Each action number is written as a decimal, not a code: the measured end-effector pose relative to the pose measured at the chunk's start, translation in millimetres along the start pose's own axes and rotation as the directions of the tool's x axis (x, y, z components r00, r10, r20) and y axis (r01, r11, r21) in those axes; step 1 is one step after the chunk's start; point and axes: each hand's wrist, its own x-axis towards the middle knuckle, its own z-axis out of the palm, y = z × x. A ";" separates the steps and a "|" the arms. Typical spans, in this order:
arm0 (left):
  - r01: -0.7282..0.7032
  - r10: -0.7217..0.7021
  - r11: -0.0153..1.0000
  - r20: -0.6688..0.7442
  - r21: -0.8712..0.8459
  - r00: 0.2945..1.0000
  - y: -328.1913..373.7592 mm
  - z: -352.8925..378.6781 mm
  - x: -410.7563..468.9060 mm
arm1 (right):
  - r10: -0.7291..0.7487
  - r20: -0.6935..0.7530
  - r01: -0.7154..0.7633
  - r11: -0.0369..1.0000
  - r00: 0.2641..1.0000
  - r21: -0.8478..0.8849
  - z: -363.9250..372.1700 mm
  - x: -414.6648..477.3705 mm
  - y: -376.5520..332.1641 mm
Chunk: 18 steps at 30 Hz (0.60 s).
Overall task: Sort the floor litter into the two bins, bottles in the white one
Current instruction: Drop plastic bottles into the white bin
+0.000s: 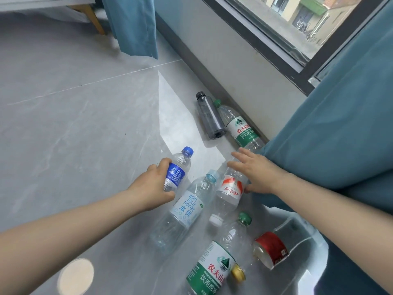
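My left hand [153, 185] grips a small clear bottle with a blue cap and blue label [178, 169]. My right hand [254, 169] lies over a clear bottle with a red-and-white label [228, 191], fingers spread, thumb under its side. Between them lies a larger clear bottle with a light blue cap [185, 207]. Near the bottom lies a green-labelled bottle [214, 260]. By the wall rest a dark grey bottle [209, 116] and another green-capped bottle [240, 126]. Neither bin is in view.
A red-labelled clear bottle [270, 249] with a gold cap [238, 273] lies at the lower right. Teal curtains hang at the right [340, 135] and at the top [136, 24]. The wall under the window [234, 67] borders the grey tiled floor [74, 124].
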 end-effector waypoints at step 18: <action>0.003 -0.027 0.989 -0.163 -0.149 0.986 -2.0 -57.7 -24.0 | 0.249 -0.429 0.007 0.859 0.869 0.512 -37.0 -42.7 -3.3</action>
